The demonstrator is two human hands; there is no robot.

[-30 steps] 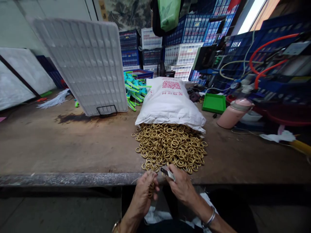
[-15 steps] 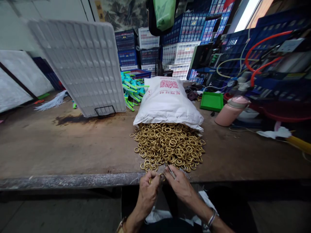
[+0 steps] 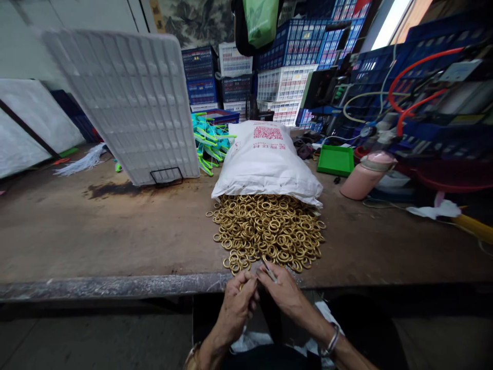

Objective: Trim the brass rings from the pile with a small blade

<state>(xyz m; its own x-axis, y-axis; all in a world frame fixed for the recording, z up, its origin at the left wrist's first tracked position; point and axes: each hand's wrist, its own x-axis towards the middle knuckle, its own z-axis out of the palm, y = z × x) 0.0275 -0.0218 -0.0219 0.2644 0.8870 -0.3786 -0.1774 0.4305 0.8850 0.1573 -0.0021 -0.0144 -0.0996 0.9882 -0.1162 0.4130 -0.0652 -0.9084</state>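
A heap of brass-coloured rings (image 3: 269, 231) spills from the mouth of a white sack (image 3: 267, 164) onto the wooden table. Just in front of the heap, at the table's near edge, my two hands meet at the fingertips. My left hand (image 3: 238, 300) is closed, with a bit of a brass ring showing between its fingers. My right hand (image 3: 283, 290) is closed around a small, thin metal tool (image 3: 269, 271) that points up toward the rings. What lies between the touching fingertips is hidden.
A tall white ribbed panel (image 3: 134, 108) stands on the table (image 3: 96, 236) at left. Green and turquoise pieces (image 3: 210, 144) lie beside the sack. At right are a green tray (image 3: 336, 160), a pink bottle (image 3: 365, 177) and red tubing. Stacked crates (image 3: 285, 85) fill the back.
My left hand has turned and closed up against my right fingertips. The ring that showed between the hands is now mostly covered. The heap and sack look the same.
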